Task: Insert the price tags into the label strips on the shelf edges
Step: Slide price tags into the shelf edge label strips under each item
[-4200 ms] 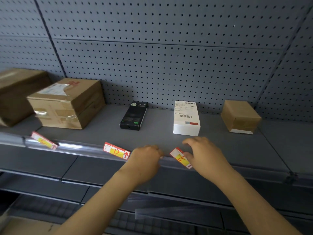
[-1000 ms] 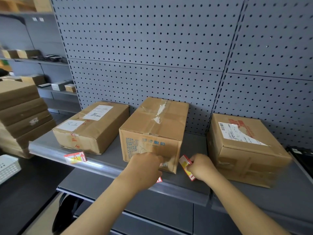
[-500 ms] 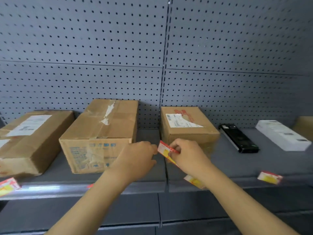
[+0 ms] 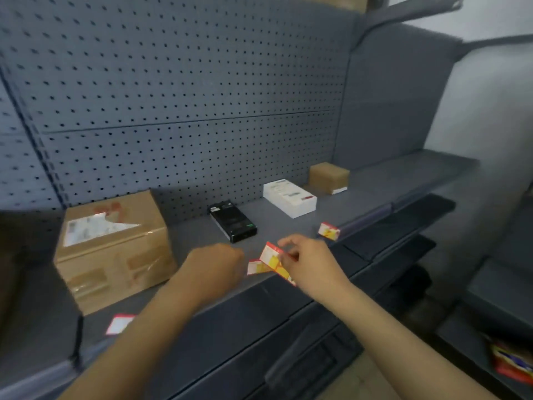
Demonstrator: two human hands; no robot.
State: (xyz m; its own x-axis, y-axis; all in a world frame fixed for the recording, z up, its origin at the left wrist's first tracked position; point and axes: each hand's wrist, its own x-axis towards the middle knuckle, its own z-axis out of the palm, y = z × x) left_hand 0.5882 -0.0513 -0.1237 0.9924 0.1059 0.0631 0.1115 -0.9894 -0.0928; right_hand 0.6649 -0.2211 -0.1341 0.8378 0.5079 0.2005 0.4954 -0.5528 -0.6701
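Note:
My right hand pinches a small stack of red, white and yellow price tags above the front of the grey shelf. My left hand is curled into a loose fist just left of the tags; I cannot see anything in it. One tag sits in the shelf-edge strip right behind the held stack. Another tag sits in the strip farther right, and a third tag at the lower left. The view is blurred.
On the shelf stand a taped cardboard box, a black flat box, a white box and a small brown box. Pegboard backs the shelf. Lower shelves jut out at the right.
The view has swung right along the shelf; the two left cardboard boxes have left the frame. Both hands moved right with the tag stack still pinched in my right hand.

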